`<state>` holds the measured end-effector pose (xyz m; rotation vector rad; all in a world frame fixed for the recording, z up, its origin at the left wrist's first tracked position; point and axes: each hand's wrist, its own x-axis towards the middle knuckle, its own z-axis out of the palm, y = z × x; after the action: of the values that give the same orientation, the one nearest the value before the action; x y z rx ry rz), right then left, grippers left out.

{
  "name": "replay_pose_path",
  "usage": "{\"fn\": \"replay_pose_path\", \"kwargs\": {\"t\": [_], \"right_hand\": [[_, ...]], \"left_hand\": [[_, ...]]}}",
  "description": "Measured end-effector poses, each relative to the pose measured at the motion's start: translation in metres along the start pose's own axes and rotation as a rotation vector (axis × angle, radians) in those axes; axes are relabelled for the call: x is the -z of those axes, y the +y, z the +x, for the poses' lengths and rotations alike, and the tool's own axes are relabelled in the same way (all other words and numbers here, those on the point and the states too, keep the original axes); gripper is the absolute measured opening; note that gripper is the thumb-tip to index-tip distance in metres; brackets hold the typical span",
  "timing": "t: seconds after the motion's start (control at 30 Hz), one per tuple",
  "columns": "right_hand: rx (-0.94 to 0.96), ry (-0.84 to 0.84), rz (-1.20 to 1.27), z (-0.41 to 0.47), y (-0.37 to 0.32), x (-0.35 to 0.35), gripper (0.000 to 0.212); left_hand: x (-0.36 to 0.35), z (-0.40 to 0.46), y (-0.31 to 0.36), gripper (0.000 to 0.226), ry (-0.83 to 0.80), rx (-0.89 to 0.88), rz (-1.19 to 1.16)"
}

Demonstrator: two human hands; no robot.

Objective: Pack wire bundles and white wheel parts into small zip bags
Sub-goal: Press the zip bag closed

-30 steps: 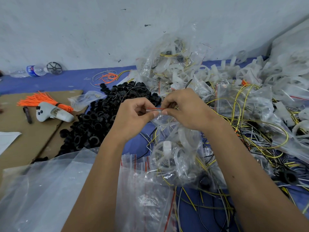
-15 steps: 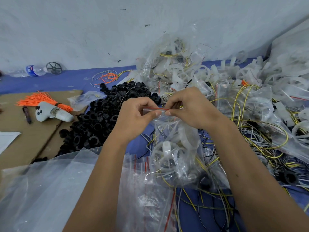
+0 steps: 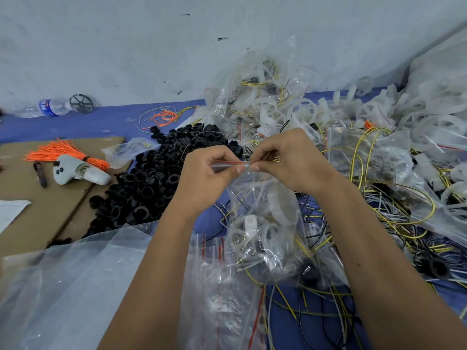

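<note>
**benchrat:** Head cam, both hands are pinched on the red-striped top edge of a zip bag (image 3: 262,231). Left hand (image 3: 207,178) has the left part of the strip, right hand (image 3: 290,160) the right part, thumbs nearly touching at the middle. Looks like the sealing step to me.

**wirenut:** Where's the bag relative to the hands?

**benchrat:** Hanging straight below them, toward the camera. White wheel part (image 3: 251,223) and yellow wire visible inside. The zip strip's long axis runs left-right between the two hands, so I'd guess each hand needs to slide outward along it.

**wirenut:** Anything else around the bag?

**benchrat:** Pile of black rings (image 3: 151,180) to its left, filled bags heaped behind it, loose yellow wires (image 3: 379,198) to its right, empty zip bags (image 3: 219,299) just left and nearer the camera, all on the blue surface (image 3: 106,122).
</note>
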<state>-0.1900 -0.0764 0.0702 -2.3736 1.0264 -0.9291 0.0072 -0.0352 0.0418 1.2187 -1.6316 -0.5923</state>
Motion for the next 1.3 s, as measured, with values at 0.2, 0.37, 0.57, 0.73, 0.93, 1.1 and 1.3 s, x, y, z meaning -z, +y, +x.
{"fn": "replay_pose_path", "kwargs": {"t": [0.2, 0.37, 0.57, 0.73, 0.93, 1.1, 1.3], "right_hand": [[-0.050, -0.003, -0.018, -0.003, 0.006, 0.005, 0.008], [-0.048, -0.016, -0.037, -0.004, 0.005, 0.005, 0.005], [-0.070, -0.016, -0.021, -0.006, 0.013, 0.010, 0.007], [-0.079, 0.011, -0.022, -0.007, 0.018, 0.008, 0.005], [-0.083, 0.054, -0.061, -0.007, 0.024, 0.009, 0.008], [-0.139, 0.197, 0.027, -0.007, 0.027, 0.013, 0.009], [-0.234, 0.012, 0.142, -0.008, 0.023, 0.016, 0.009]], "left_hand": [[0.002, -0.001, -0.003, 0.012, 0.031, 0.035, 0.032], [-0.001, -0.002, -0.003, 0.009, 0.006, 0.064, -0.038], [0.001, -0.001, -0.009, 0.009, 0.058, 0.072, 0.002], [0.002, -0.002, -0.005, 0.008, 0.052, 0.085, -0.076], [0.007, -0.003, -0.008, 0.008, 0.105, 0.128, -0.192], [0.009, -0.002, -0.009, 0.022, 0.026, 0.375, -0.339], [0.021, -0.011, -0.012, 0.039, -0.427, 0.630, -0.312]]}}
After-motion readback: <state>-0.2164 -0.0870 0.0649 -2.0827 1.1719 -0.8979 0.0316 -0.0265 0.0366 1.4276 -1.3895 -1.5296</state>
